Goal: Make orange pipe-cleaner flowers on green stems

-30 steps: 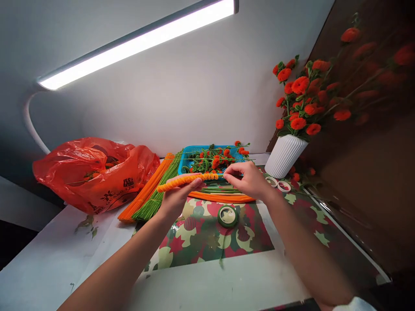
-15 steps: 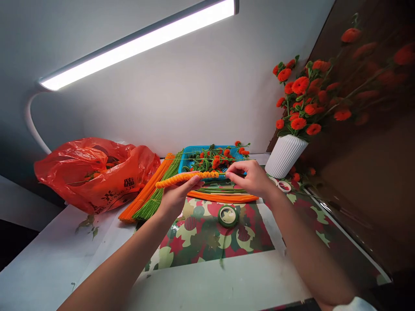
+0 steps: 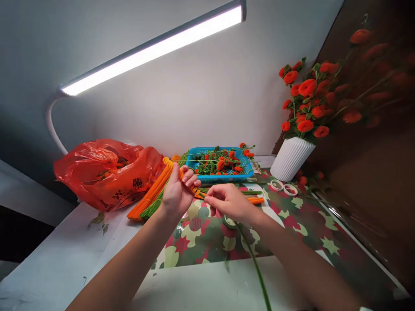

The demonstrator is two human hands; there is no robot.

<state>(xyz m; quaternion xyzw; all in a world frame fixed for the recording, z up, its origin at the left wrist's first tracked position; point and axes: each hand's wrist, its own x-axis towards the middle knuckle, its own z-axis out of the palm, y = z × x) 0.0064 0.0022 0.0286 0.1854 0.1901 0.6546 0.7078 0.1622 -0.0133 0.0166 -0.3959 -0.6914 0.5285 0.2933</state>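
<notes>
My left hand [image 3: 178, 192] is closed around a coiled orange pipe cleaner [image 3: 168, 163]. Its fuzzy tip pokes out above the thumb; the rest is mostly covered by the fingers. Just right of it, my right hand [image 3: 230, 201] pinches with thumb and fingertips. A long green stem [image 3: 254, 255] runs from under that hand down toward the bottom of the view; the point where the fingers grip it is hidden. Beneath the right hand a roll of green tape [image 3: 229, 222] lies partly covered on the patterned mat [image 3: 191, 237].
A red plastic bag [image 3: 106, 177] stands at left, beside bundles of orange pipe cleaners [image 3: 147, 196] and green pipe cleaners [image 3: 155, 205]. Behind my hands is a blue basket [image 3: 223, 177] of orange flowers. A white vase [image 3: 292, 159] and two white rings [image 3: 283, 187] are at right. A lamp [image 3: 155, 49] hangs overhead.
My left hand has turned palm toward me, tilting the orange coil upward. My right hand has dropped lower, and a green stem now trails down from it. The view has shifted slightly left.
</notes>
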